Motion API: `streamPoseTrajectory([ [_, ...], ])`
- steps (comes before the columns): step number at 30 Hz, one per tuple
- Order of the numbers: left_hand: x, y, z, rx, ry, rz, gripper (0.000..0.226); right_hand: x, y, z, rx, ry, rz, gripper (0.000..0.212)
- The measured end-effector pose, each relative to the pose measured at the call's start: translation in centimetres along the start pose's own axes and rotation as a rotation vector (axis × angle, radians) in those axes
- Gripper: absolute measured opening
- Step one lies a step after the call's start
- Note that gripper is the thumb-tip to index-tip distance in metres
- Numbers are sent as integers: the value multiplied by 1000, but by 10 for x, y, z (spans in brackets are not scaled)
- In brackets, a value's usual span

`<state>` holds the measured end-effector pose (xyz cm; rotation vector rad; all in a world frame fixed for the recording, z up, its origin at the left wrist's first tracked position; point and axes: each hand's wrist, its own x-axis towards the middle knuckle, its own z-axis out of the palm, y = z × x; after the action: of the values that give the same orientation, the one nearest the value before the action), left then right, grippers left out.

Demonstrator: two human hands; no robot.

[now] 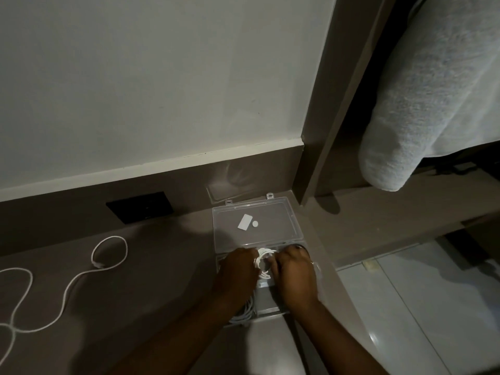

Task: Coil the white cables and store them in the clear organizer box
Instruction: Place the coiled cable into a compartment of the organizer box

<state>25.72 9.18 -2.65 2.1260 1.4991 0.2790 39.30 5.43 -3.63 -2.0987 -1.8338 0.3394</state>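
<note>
The left hand [238, 269] and the right hand [293, 272] are working close together over the near half of the clear organizer box [297, 228], both sets of fingers closing on a small coiled white cable [262, 259] held between them — the coil is sitting just above or inside a compartment, though the hands are hiding which one. Another bundle of white cable [244, 311] is showing in the near-left part of the box under the left forearm. The box lid is lying open toward the wall, with two small white stickers [247, 221] on it. Out to the left, a long loose white cable [67, 288] is sprawling across the brown counter [162, 266], well apart from the box. The step in hand looks like seating this coil; next — probably — releasing it without letting it spring open, then gathering the loose cable.
</note>
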Motion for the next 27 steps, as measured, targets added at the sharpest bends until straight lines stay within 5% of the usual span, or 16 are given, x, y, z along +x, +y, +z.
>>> streamPoseTrajectory([
  [7, 7, -3, 3, 350, -119, 191, 22, 2, 25, -18, -59, -307, -211, 42],
  [12, 11, -4, 4, 569, -141, 222, 22, 1, 17, -10, -76, -206, -191, 24],
  [19, 13, 2, -2, 652, -239, 249, 26, 25, 2, -14, -344, -357, -160, 39],
  [27, 9, -6, -11, 548, -183, 251, 23, 27, 9, -26, -150, -306, -179, 33],
])
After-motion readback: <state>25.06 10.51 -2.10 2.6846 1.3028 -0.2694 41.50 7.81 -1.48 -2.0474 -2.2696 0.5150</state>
